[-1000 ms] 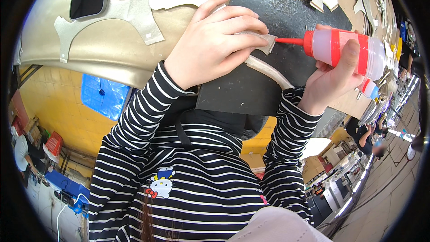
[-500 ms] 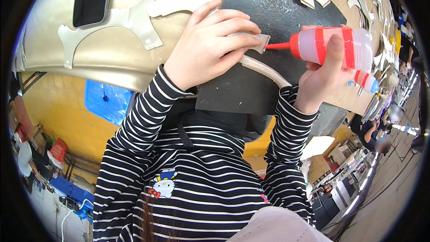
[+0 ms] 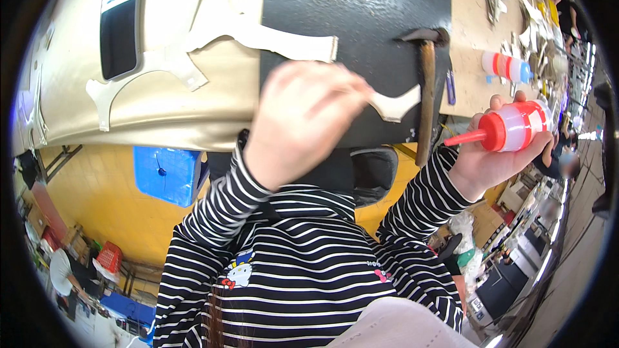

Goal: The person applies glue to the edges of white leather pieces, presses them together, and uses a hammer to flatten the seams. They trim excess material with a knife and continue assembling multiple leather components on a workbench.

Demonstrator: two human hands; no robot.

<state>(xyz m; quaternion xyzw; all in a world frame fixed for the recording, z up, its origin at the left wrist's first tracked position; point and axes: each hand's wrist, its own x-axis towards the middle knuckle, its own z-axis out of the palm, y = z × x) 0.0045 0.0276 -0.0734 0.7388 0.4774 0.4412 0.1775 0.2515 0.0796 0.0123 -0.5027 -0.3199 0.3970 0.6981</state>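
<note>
My right hand point(image 3: 493, 154) is wrapped round a squeeze bottle point(image 3: 519, 125), translucent with red bands and a long red nozzle that points left. It is off the table's near right side. Motion smears my left hand point(image 3: 306, 119) over the near part of a black mat point(image 3: 300, 6). Its fingertips meet the left end of a small curved off-white cut piece point(image 3: 396, 104), and I cannot make out whether they grip it. Just beyond that hand a longer off-white strip point(image 3: 290, 44) lies across the mat's left edge.
A hammer point(image 3: 427, 90) with a wooden handle lies along the mat's right side, beside a purple pen-like tool point(image 3: 451, 87). A second red-banded bottle point(image 3: 506, 66) lies further right. A phone point(image 3: 121, 26) rests at the left. Below the table stands a blue stool point(image 3: 164, 174).
The bottle has swung right and nearer me, its nozzle leaving the cut piece. My left hand has come nearer me. The view has shifted, uncovering the hammer.
</note>
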